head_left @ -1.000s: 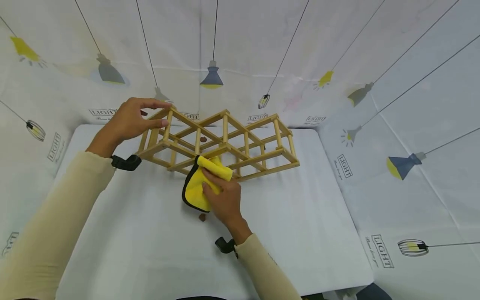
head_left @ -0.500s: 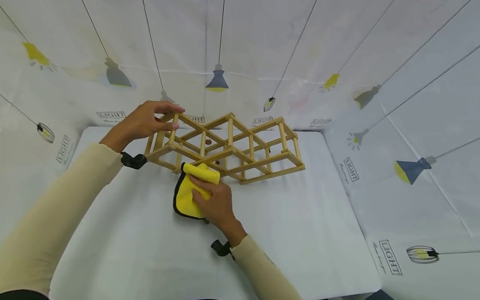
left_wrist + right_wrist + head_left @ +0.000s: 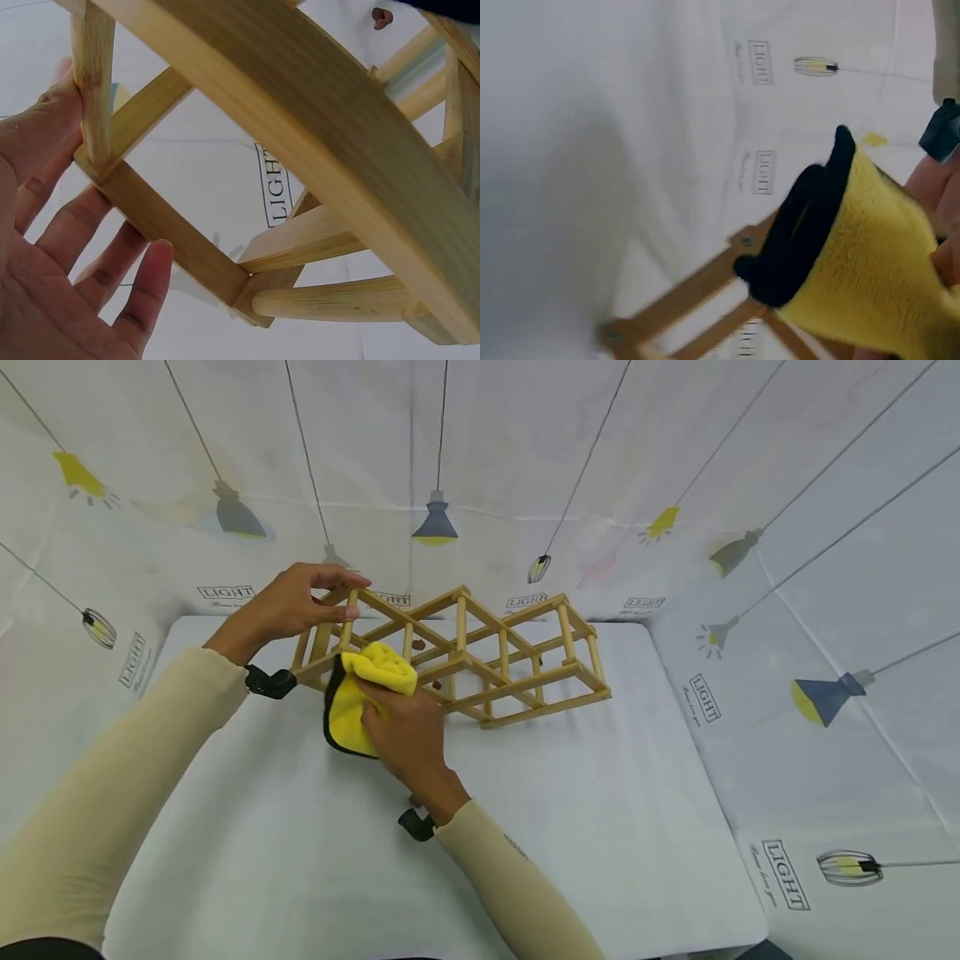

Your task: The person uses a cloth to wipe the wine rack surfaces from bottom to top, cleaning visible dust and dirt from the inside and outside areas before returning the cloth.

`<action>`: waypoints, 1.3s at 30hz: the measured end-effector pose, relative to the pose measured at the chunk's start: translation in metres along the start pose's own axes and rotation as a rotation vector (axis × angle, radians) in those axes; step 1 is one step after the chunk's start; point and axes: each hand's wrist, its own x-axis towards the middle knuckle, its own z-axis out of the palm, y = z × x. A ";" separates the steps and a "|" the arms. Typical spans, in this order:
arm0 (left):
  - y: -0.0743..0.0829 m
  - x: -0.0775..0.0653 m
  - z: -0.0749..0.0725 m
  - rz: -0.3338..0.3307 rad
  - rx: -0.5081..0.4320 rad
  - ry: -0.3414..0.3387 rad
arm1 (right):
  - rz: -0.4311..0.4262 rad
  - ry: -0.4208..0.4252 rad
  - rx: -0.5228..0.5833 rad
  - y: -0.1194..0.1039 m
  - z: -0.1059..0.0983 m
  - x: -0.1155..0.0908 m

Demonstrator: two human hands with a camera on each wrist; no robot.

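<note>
A light wooden rack (image 3: 461, 622) of square bars and round dowels stands in a zigzag on the white table. My left hand (image 3: 288, 606) grips its upper left corner. The left wrist view has the thumb against an upright dowel (image 3: 95, 82) and the other fingers spread behind the frame. In my right hand (image 3: 412, 735) is a folded yellow cloth (image 3: 348, 718) with black edging, held against the rack's front left part. That stretch of the rack is hidden behind the cloth. Close up in the right wrist view, the cloth's dark hem (image 3: 802, 232) overlaps the wooden bars (image 3: 690, 292).
Small brown pieces (image 3: 418, 644) lie on the table (image 3: 600, 827) behind and under the rack; another brown bit (image 3: 415, 800) shows beside the right wrist. Walls printed with lamps (image 3: 435, 522) rise close behind the rack and on both sides.
My right hand has moved the cloth leftward along the rack's front, then up onto its left section. The left hand keeps its hold on the corner. The head view has shifted slightly.
</note>
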 end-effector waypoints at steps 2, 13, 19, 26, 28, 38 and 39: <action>0.000 0.000 0.000 -0.005 0.005 -0.009 | 0.097 0.009 -0.043 0.005 0.000 -0.009; -0.001 -0.003 0.001 -0.027 0.022 0.002 | -0.266 0.069 0.041 -0.012 -0.003 0.008; 0.002 -0.002 0.001 -0.028 0.014 -0.008 | 0.010 0.003 -0.150 0.009 -0.007 -0.005; 0.005 -0.002 0.002 -0.033 0.018 0.007 | 0.017 0.131 0.080 0.004 -0.010 -0.017; 0.005 -0.002 0.004 -0.032 0.029 0.012 | -0.104 0.172 0.114 0.001 -0.008 -0.012; 0.005 0.004 0.005 -0.026 0.068 -0.007 | 0.153 0.192 0.097 0.021 -0.008 -0.027; 0.006 0.004 0.005 -0.024 0.072 -0.008 | 0.133 0.195 0.131 0.020 -0.007 -0.030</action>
